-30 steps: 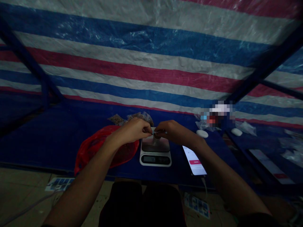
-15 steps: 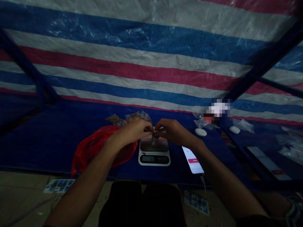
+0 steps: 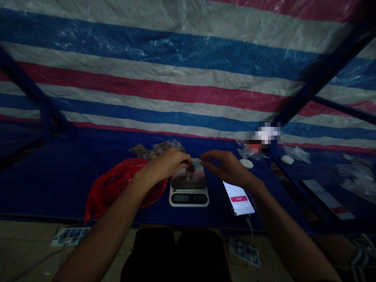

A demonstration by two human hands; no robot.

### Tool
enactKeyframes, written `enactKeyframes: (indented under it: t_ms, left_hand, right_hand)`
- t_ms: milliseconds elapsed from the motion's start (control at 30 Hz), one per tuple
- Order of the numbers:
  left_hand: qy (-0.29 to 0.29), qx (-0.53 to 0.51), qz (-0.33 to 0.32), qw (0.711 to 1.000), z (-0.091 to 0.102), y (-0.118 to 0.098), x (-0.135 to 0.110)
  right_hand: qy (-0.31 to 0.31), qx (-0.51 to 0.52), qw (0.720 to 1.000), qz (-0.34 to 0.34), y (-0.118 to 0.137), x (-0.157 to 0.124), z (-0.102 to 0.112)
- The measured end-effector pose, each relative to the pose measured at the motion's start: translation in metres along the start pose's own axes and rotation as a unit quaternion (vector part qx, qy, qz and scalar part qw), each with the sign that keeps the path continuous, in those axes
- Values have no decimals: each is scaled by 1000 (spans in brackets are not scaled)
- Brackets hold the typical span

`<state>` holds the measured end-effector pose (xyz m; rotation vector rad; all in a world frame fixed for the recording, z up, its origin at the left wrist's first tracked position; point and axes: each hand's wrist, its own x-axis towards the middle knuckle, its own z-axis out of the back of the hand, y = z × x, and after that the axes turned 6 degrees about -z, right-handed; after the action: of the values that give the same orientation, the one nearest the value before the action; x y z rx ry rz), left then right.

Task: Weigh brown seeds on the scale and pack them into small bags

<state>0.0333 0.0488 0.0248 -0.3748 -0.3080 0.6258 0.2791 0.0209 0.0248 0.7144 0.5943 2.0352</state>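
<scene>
A small packet [image 3: 191, 168] of brown stuff sits over the far half of the scale's plate. In the dim light it is unclear whether it rests on the plate or hangs just above it. The left hand [image 3: 166, 164] comes in from 9 o'clock of the packet and pinches it between thumb and fingertips, with the other fingers curled. The right hand [image 3: 227, 167] is at 3 o'clock of the packet, close but apart from it. Its fingers are loosely spread and hold nothing.

The scale [image 3: 188, 188] is white, with a shiny plate and a dark display strip on the edge nearest the person. It stands on the blue table [image 3: 64, 176], straight ahead of the person.

- **3 to 4 o'clock of the scale:** a phone [image 3: 239, 197] lies just beside it with its screen lit, under the right wrist.
- **9 o'clock:** a crumpled red bag [image 3: 117, 184] lies partly under the left forearm and reaches almost to the scale.
- **11 o'clock:** a few clear packets [image 3: 152, 149] of brown bits lie behind the left hand.
- **2 o'clock:** a white oval thing [image 3: 246, 163] lies beyond the right hand, and a second like it lies farther right.

A striped tarp [image 3: 176, 86] in blue, white and red rises behind the table at 12 o'clock.
</scene>
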Motion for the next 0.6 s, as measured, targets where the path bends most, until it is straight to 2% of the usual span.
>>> enactKeyframes:
  t_ms: [367,467,533,600]
  left_hand:
    - [12,4,4,1000,0,-6,0]
    - [-15,-5,10,1000,1,-5,-4]
    - [-42,-15,9,999,1,-2,-7]
    - [-60,-30,10,998,0,1,-11]
  right_hand:
    - [0,8,1000,-10,4,-7,6]
    - [-1,-9,1000,-10,15,-13,-1]
    - [33,-39,999,-3,26,-19,-13]
    - [100,-90,991,13,36,-23,-31]
